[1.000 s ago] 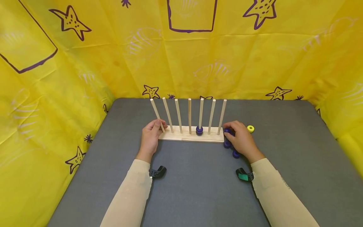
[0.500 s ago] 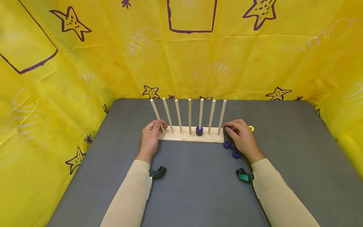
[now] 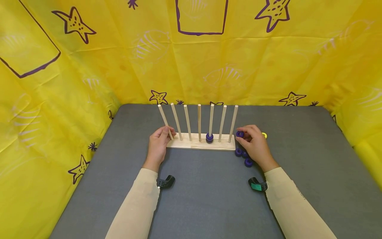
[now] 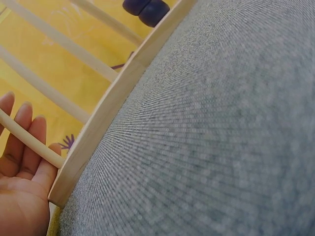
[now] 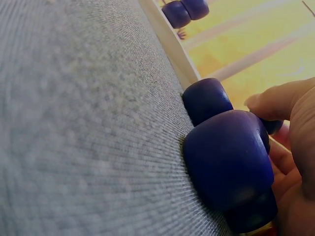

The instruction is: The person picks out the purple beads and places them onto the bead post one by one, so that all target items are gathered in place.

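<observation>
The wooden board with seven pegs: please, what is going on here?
A person's right grip pinches a dark blue round bead beside the pale wooden board; the left grip rests at its left end. Two similar beads sit on the fifth wooden peg from left; three more lie on the grey fabric-topped table.
</observation>
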A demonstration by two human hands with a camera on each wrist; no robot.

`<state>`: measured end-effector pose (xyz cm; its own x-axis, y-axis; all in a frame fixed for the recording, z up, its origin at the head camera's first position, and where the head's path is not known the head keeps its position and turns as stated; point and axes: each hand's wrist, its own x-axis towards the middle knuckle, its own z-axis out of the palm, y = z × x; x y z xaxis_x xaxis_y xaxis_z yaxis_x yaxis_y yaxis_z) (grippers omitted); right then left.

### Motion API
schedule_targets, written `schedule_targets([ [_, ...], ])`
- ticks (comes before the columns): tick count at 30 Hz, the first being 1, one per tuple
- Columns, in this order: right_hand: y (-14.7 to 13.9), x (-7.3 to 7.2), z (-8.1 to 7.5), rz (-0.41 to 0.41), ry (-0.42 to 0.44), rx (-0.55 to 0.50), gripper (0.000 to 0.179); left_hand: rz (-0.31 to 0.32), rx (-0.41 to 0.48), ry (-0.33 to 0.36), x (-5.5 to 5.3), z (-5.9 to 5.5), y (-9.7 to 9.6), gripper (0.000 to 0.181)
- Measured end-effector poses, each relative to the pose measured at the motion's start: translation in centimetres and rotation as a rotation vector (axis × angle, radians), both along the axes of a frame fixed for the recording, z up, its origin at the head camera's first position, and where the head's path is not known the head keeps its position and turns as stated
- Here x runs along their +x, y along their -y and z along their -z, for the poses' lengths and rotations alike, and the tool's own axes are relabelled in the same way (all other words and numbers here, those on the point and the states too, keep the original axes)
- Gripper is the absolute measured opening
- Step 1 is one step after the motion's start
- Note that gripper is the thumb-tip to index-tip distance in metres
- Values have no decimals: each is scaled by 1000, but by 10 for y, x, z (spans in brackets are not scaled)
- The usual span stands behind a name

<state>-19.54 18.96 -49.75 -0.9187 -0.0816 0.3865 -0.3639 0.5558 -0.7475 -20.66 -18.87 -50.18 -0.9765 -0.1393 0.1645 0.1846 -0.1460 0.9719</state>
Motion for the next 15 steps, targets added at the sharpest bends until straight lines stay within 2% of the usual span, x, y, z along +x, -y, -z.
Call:
schedule_targets([
  [15, 3, 2, -5, 24, -50, -58, 30, 6, -20, -3, 0, 0, 0, 43],
])
